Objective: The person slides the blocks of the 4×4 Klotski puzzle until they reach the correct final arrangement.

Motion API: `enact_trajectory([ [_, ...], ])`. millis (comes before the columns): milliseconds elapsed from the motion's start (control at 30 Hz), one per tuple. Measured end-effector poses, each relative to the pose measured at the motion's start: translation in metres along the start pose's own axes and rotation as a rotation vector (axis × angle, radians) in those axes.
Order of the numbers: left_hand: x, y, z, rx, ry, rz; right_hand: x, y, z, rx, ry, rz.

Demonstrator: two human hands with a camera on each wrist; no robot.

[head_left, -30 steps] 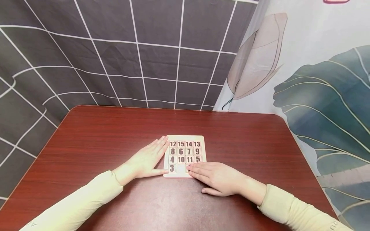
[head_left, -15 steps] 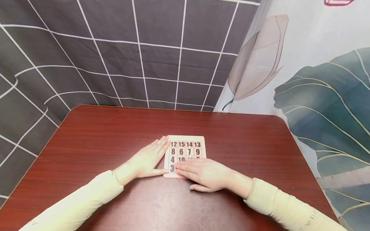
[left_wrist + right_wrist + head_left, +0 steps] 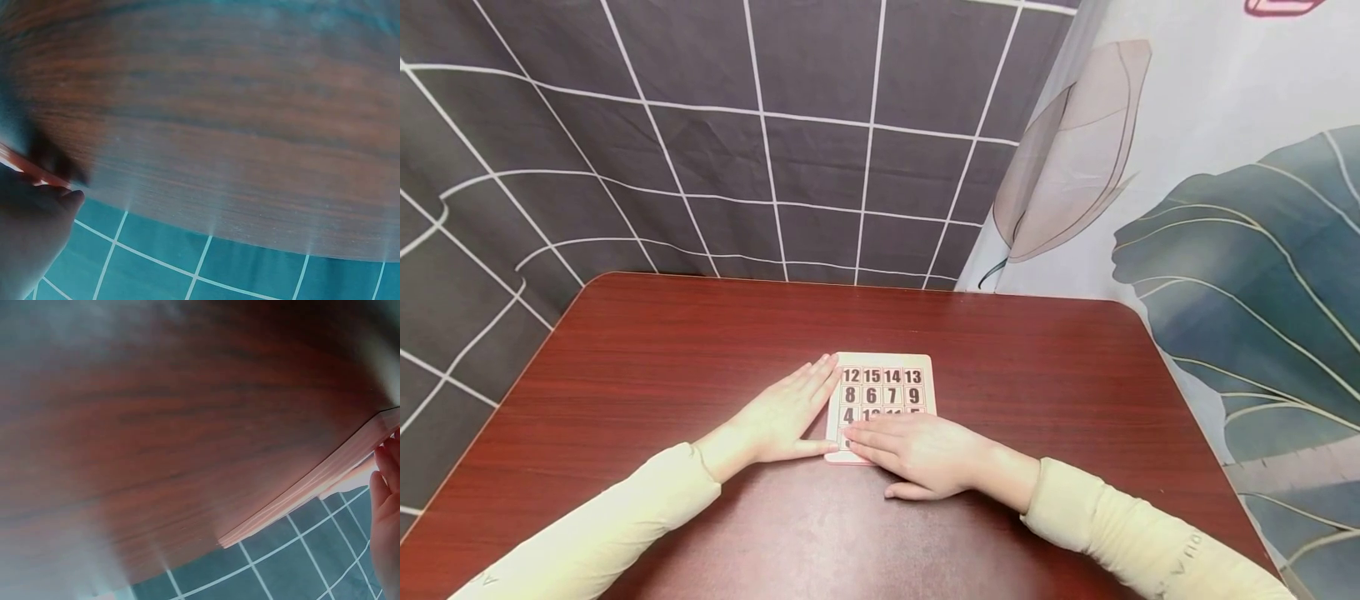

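Observation:
A pale square number slide puzzle [image 3: 892,396] lies flat on the table, its top rows reading 12 15 14 13 and 8 6 7 9. Along its left edge rests my left hand [image 3: 782,412], fingers straight at the upper corner and thumb at the lower one. My right hand [image 3: 928,454] lies with straight fingers over the bottom row, fingertips on the tile at the lower left. It hides most of that row and part of the one above. In the right wrist view the puzzle's side edge [image 3: 300,494] shows beside the right hand [image 3: 387,519].
The reddish-brown wooden table [image 3: 700,333] extends around the puzzle on all sides. Behind it hangs a dark grey cloth [image 3: 700,150] with white grid lines. A white curtain [image 3: 1210,108] with leaf prints hangs at the right.
My right hand has slid left along the bottom row, from the tile right of the gap to the 3 tile at the left. My left hand has stayed in place.

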State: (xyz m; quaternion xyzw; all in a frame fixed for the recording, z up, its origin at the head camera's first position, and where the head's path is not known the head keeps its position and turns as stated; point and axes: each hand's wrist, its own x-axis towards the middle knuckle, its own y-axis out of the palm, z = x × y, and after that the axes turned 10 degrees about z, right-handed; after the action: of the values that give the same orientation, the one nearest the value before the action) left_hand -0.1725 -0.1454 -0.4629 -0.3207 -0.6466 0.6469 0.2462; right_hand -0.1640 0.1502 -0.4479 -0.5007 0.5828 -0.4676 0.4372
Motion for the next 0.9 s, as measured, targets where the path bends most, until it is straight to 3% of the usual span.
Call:
enact_trajectory([
  [400, 0.001, -0.005, 0.000, -0.012, -0.017, 0.017, -0.026, 0.002, -0.003, -0.003, 0.024, -0.033],
  [700, 0.002, -0.007, 0.000, -0.016, -0.020, 0.032, -0.013, 0.005, -0.014, 0.055, 0.062, -0.075],
  [900, 0.002, -0.004, -0.001, -0.014, 0.002, 0.000, -0.002, 0.008, -0.019, 0.056, 0.073, -0.059],
])
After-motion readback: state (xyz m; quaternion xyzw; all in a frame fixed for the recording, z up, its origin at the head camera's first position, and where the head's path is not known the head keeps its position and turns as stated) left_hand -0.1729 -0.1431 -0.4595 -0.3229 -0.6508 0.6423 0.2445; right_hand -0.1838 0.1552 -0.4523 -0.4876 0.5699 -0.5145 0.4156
